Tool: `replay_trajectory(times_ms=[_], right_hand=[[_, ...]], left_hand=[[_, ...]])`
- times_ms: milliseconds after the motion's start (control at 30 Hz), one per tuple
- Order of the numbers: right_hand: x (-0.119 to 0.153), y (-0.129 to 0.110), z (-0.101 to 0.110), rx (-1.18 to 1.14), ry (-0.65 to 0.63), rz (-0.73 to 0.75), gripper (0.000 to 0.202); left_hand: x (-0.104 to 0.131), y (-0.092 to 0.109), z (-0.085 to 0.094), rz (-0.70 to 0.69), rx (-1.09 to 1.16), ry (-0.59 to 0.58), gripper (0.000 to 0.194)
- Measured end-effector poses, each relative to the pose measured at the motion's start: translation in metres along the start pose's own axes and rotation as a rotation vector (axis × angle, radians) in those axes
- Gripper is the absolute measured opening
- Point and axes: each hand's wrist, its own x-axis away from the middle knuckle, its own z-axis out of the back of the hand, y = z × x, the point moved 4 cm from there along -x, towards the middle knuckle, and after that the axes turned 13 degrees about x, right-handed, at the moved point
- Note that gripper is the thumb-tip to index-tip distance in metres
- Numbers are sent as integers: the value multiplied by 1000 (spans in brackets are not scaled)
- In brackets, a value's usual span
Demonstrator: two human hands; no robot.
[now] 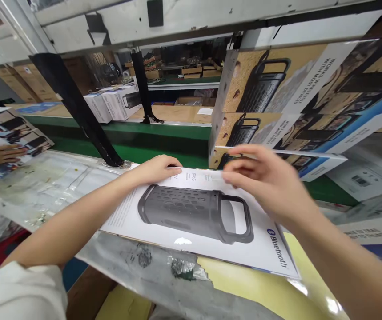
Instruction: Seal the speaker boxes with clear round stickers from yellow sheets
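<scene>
Worktop (124, 262) under white box (184, 213), right hand (266, 182) perhaps above.

The near white box (177, 244) reads "Bluetooth" (276, 249) and "IPX6" (194, 176); the boxes stacked right (264, 84), "WORKS WIRELESSLY WITH MOST DEVICES" (315, 82).

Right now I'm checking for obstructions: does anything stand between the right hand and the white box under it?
Nothing visible does: the right hand is over the far side of the white box, though contact is unclear. The stacked boxes stand beyond, not between.
</scene>
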Motion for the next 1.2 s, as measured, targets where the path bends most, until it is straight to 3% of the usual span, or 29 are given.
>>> replay_trajectory(times_ms=[100,233,533,833,1200], right_hand=[[-48,-1,-41,77,-317,134,35],[-78,9,-68,154,-444,214,27],[-85,11,-80,117,-532,161,32],[-86,10,-78,14,-619,133,35],[-90,20,-82,133,-531,196,27]], left_hand=[[1,-1,-2,-34,12,65,34],[2,-5,-6,-46,-3,77,29],[0,-9,-5,-24,-6,72,26],[1,-10,-7,-32,-28,82,25],[0,-9,-8,-20,-15,83,24]])
